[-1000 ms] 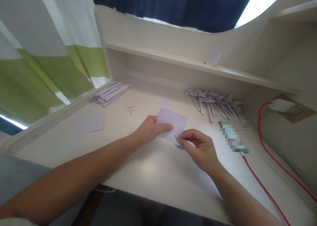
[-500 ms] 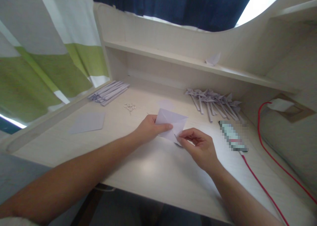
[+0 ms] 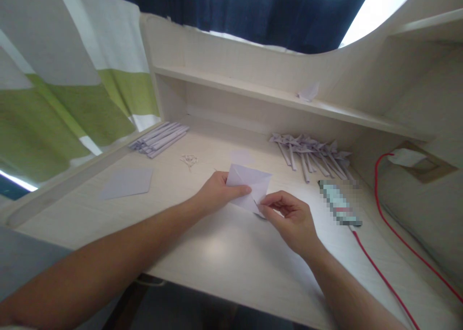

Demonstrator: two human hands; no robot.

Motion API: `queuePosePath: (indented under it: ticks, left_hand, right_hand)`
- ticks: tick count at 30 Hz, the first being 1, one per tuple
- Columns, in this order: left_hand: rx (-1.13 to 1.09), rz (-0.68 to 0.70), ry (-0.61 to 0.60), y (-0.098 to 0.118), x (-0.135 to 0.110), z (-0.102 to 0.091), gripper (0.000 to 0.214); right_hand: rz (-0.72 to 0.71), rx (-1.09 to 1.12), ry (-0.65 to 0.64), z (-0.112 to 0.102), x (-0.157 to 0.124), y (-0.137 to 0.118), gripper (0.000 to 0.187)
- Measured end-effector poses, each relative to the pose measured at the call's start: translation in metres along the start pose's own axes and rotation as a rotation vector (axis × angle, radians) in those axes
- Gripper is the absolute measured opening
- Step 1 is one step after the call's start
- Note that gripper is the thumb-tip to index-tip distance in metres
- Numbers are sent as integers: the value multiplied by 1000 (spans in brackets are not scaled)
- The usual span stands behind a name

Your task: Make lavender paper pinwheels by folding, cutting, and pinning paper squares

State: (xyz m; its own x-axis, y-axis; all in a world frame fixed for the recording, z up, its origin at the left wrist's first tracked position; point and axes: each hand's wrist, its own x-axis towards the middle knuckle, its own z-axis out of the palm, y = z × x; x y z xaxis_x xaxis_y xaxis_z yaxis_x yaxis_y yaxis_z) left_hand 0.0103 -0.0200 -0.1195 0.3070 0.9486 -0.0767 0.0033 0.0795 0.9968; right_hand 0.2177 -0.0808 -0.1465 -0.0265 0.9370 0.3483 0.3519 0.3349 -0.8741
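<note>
A square sheet of pale paper [image 3: 255,178] with diagonal crease lines is held above the desk. My left hand [image 3: 219,190] grips its left side, the thumb lying flat on top and the fingers underneath. At the lower right corner my right hand [image 3: 287,214] pinches the paper between thumb and index finger, its other fingers curled. A short dark line, perhaps a slit, runs from that pinch toward the sheet's middle. Under the lower corner I see a small dark edge that I cannot identify.
Rolled paper sticks [image 3: 161,138] lie at back left, near small pale pieces [image 3: 189,161] and a paper stack [image 3: 126,183]. Several paper pinwheels [image 3: 311,149] rest at back right. A phone [image 3: 339,203] with a red cable [image 3: 383,272] lies right. Folded paper [image 3: 308,92] sits on the shelf.
The camera has tilted slightly, so the scene sits a little lower. Both hands keep their hold on the paper, with barely any movement.
</note>
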Motion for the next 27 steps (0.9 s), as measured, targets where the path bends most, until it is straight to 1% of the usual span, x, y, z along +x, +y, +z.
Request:
queuePosePath:
  ticks: [9,16,19,27]
  left_hand:
    - [-40,-1,-23,-5,2,-1,19]
    - [-9,12,-25,-5,2,-3,20]
    - [-17,12,-17,-6,2,-2,22]
    - [-48,3,-13,-6,3,-1,20]
  right_hand:
    - [14,50,15,2,1,-7,8]
    - [11,97,19,2,1,-5,8]
    - [12,102,20,2,2,-2,7]
    - [26,115,21,1,1,-1,7]
